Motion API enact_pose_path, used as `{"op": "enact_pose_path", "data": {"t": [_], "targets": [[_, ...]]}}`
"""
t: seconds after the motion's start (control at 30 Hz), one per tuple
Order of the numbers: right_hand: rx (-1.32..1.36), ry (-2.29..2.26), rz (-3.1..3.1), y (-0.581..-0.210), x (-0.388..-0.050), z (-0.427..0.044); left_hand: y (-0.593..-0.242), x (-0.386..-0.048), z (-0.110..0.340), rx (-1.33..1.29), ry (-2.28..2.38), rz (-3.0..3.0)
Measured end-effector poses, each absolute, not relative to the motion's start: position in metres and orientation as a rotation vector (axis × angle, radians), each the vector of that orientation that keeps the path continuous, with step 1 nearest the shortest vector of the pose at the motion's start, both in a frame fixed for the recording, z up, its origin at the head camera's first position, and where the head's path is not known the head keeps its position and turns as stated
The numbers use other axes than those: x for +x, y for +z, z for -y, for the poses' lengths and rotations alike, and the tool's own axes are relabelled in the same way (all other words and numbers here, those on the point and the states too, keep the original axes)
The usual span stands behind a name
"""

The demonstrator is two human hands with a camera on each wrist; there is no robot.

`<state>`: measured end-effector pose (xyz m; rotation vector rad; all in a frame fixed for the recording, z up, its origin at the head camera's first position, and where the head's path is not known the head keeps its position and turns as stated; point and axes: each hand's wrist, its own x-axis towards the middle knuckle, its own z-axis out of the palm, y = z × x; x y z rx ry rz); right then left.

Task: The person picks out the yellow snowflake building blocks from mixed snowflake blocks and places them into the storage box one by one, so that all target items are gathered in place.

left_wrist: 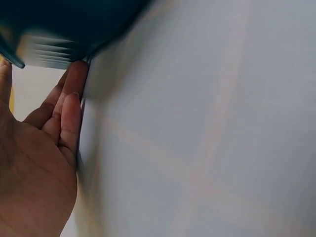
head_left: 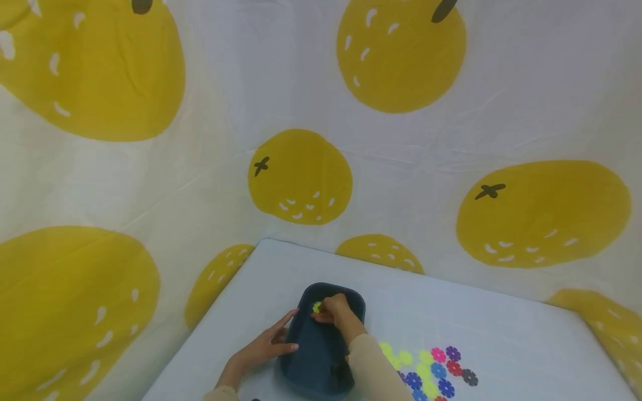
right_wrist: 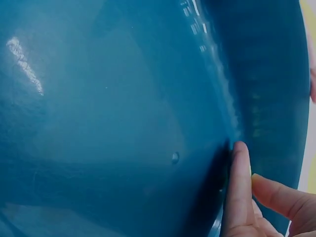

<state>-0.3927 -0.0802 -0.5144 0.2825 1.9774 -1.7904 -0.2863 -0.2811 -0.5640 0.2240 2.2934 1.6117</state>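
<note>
A dark blue tray (head_left: 317, 356) lies on the table, its side also showing in the left wrist view (left_wrist: 64, 19). Against its left wall rests my left hand (head_left: 261, 348), fingers extended; the left wrist view shows this hand (left_wrist: 44, 148) with fingertips touching the tray's outside. My right hand (head_left: 338, 312) reaches inside the tray's far part and pinches a yellow-green flower-shaped piece (head_left: 316, 307). In the right wrist view the thumb and a finger of my right hand (right_wrist: 261, 202) are at the tray's inner wall (right_wrist: 271, 98), the piece mostly hidden between them.
Several flower-shaped pieces, among them yellow-green, pink (head_left: 438, 355), red (head_left: 453, 367), blue (head_left: 438, 371), purple (head_left: 453, 353) and dark grey (head_left: 470, 377), lie on the white table (head_left: 521, 345) right of the tray. Behind the table hangs a white cloth with yellow fruit shapes (head_left: 301, 178).
</note>
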Motion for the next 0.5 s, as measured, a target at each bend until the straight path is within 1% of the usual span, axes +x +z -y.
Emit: {"op": "enact_pose_path", "data": {"t": [0.27,0.5], "targets": [[0.288,-1.807,-2.014,-0.5104,-0.3911,0.0744,-0.5613,-0.2866,0.2775,0.213,1.613,-2.291],[0.28,-1.783,-2.088,-0.5155,-0.3919,0.0738,-0.5642,-0.2852,0.2794,0.164,1.588,-2.313]]}}
